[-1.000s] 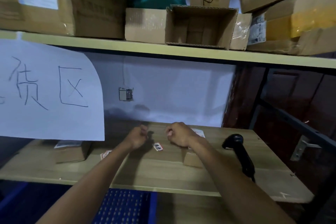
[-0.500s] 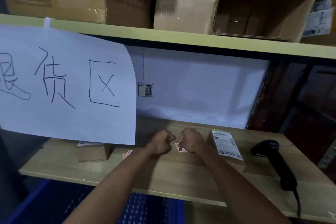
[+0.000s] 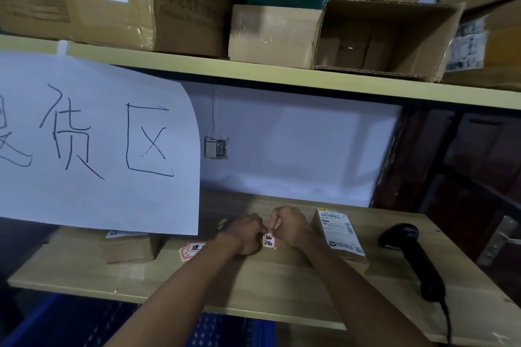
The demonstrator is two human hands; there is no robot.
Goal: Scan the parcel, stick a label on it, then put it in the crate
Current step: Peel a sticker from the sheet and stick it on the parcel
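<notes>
Both hands meet over the middle of the wooden bench (image 3: 282, 284), knuckles up. The left hand (image 3: 244, 235) and the right hand (image 3: 290, 227) each pinch a small red-bordered label (image 3: 269, 241) between them, so each grip is closed on that sticker; it hangs just above the board, and whether its backing is already off cannot be told.

The parcel (image 3: 339, 236) lies flat on the bench just beside the right hand, a small cardboard box with a white shipping slip covering its top face. It looks light and stiff, likely easy to lift one-handed by its long side edges, with fingers kept off the printed barcode. The cardboard should give fair friction; the glossy slip would probably be slicker.

The label is the delicate piece: thin, floppy, likely sticky on one face, prone to curling onto itself or a fingertip. Holding it by one corner and laying it down from an edge seems safest, on bare cardboard or a blank part of the slip.

More red-bordered labels (image 3: 191, 251) lie near the left forearm. A black handheld scanner (image 3: 414, 256) rests at the right end of the bench. The blue crate (image 3: 225, 329) shows below the front edge.
</notes>
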